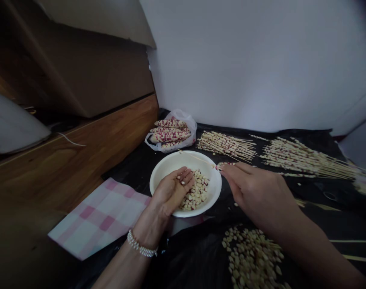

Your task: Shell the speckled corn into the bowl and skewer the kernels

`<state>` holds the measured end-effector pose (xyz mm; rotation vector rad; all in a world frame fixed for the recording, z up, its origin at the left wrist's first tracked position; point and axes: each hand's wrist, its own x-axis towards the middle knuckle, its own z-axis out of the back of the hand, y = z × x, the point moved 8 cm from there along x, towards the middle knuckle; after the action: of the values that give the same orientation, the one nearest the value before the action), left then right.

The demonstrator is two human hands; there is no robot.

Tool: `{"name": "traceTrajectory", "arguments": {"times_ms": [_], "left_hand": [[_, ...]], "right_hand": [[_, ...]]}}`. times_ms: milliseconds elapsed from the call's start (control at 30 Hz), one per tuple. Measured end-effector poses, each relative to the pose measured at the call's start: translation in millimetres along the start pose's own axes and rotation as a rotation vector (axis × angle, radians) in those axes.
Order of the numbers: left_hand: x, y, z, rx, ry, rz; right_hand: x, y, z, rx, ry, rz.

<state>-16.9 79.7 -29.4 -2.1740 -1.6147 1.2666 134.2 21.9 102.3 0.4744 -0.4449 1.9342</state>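
Over the white bowl [156, 176], my left hand [172, 190] lies palm up with its fingers stretched out. A few corn kernels [183, 182] rest on those fingers. My right hand [246, 182] is closed around a thin wooden skewer [198, 157] threaded with cream and dark red kernels near the fingertips. The skewer's bare end points left across the bowl's far side. Loose kernels [198, 194] cover part of the bowl's bottom, partly hidden by my left hand.
Several speckled corn cobs [171, 134] sit in a plastic bag [191, 120] behind the bowl. Bundles of filled skewers [228, 144] lie at the back right on black sheeting [189, 253]. A pile of pale seeds [252, 257] lies in front. A checked cloth [101, 216] is left.
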Motion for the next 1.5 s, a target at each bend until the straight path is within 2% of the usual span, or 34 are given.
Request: {"name": "traceTrajectory", "arguments": {"times_ms": [200,333,533,733,933,1100,1233,1400,1500], "left_hand": [[-6,-10,-3.7,0.193,0.035,-0.144],[-9,-10,-8.8,0.241,0.105,-0.163],[-7,-7,-10.5,0.118,0.140,-0.092],[-3,-12,-2.5,-0.067,0.060,-0.088],[-2,-13,-2.9,-0.127,0.072,-0.078],[-7,-17,-10.2,-0.055,0.117,-0.120],[-9,-15,-12.1,-0.051,0.119,-0.085],[-11,-18,-13.6,-0.003,0.114,-0.157],[-15,-10,-20.3,0.008,0.167,-0.121]], "right_hand": [[0,2,0,-0.019,-0.011,0.029],[1,2,-2,-0.022,0.012,0.025],[2,-1,-7,-0.006,0.102,0.000],[1,-5,-10,0.035,0.138,-0.007],[3,-4,-15,0.091,0.176,0.001],[7,-9,-17,0.002,0.151,0.012],[7,-14,-20,-0.008,0.163,-0.001],[8,-7,-9,0.083,0.028,0.030],[7,5,-8,0.112,-0.004,0.057]]}}
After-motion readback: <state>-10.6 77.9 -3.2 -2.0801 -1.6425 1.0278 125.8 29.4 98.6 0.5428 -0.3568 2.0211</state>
